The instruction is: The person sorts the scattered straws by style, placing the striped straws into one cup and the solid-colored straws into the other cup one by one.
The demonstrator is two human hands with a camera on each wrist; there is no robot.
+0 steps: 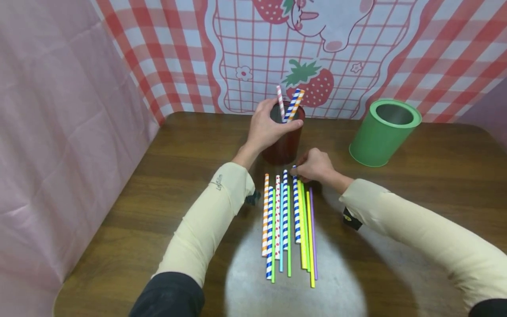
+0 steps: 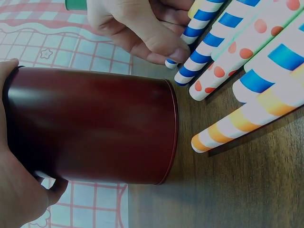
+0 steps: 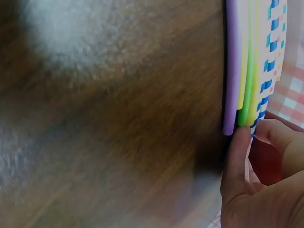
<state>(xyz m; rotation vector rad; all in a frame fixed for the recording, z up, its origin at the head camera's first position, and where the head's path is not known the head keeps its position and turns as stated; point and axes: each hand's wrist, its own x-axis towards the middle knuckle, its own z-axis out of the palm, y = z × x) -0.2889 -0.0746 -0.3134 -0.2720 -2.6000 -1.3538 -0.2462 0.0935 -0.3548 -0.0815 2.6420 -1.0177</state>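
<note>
My left hand (image 1: 266, 127) grips a dark red can (image 1: 283, 149) near its rim, with the thumb across the front; the can also fills much of the left wrist view. Three striped straws stand in the can: pink-and-white (image 1: 279, 97), blue-and-white (image 1: 292, 105) and orange-and-white (image 1: 299, 100). Just in front of the can, my right hand (image 1: 316, 165) pinches the far end of a blue-and-white striped straw (image 1: 297, 220) in the row on the table. The thumb on that straw's end shows in the left wrist view. In the right wrist view the fingers partly hide the straw.
Several more straws lie side by side, among them an orange-striped one (image 1: 265, 215), a red-dotted one (image 1: 277, 211), a yellow one (image 1: 310, 246) and a purple one (image 1: 314, 237). A green can (image 1: 374, 138) stands on the wooden table (image 1: 158, 211) at the right, before a checked cloth (image 1: 178, 53).
</note>
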